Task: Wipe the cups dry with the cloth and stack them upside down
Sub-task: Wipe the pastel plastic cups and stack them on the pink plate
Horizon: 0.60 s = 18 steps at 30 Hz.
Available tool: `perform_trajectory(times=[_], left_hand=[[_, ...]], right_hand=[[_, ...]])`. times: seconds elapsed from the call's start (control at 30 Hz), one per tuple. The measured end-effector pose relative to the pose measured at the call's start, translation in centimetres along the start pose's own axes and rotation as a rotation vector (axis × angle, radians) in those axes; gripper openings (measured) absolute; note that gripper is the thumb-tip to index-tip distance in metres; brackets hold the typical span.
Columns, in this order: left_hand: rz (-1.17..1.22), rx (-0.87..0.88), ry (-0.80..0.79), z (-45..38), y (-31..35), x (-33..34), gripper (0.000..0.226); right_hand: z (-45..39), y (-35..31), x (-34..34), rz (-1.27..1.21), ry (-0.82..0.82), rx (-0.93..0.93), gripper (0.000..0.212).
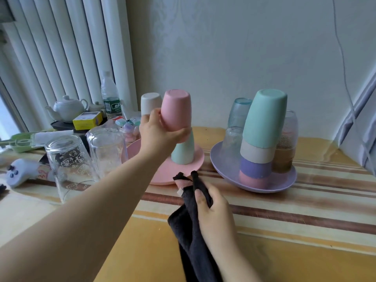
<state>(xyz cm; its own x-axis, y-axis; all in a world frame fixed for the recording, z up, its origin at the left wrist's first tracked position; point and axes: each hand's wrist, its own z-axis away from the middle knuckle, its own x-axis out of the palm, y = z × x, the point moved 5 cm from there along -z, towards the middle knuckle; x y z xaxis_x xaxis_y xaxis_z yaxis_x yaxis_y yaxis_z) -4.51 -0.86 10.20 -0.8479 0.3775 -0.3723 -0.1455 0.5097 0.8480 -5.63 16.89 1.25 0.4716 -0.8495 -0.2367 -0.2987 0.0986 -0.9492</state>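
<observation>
My left hand (157, 129) grips a pink cup (176, 109) upside down, its rim over an inverted mint cup (183, 152) that stands on a pink plate (162, 174). A beige cup (149, 103) shows just behind my fingers. My right hand (211, 208) is closed on a dark cloth (193, 237) near the table's front. On a purple plate (221, 169) to the right stands a stack of upside-down cups (260, 139): mint on top, then beige, purple and pink.
Clear glasses (236, 127) and a tinted glass (284, 143) share the purple plate. Two upside-down glasses (67, 159) stand left of the pink plate. Behind them are a teapot (67, 107), a water bottle (109, 96), boxes and small clutter. A wall is close behind.
</observation>
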Motion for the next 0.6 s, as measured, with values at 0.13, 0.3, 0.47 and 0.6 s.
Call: perform_trajectory(times=[0.13,0.3,0.47,0.6], left_hand=[[-0.029,-0.031,-0.014,-2.3,-0.6,2.6,0.06],[-0.059,-0.059,0.001,-3.0,-1.5,4.5,0.062],[-0.062,-0.152,-0.022,-2.7,-3.1,6.0,0.058],[-0.062,-0.204,-0.007,-2.0,-4.5,6.7,0.061]], right_hand=[[-0.1,0.6,0.0,0.025,0.018,-0.005,0.028],[-0.1,0.9,0.2,0.015,0.002,0.007,0.03],[-0.1,1.1,0.3,-0.01,-0.014,0.025,0.033],[-0.1,0.9,0.2,-0.002,-0.01,0.013,0.033]])
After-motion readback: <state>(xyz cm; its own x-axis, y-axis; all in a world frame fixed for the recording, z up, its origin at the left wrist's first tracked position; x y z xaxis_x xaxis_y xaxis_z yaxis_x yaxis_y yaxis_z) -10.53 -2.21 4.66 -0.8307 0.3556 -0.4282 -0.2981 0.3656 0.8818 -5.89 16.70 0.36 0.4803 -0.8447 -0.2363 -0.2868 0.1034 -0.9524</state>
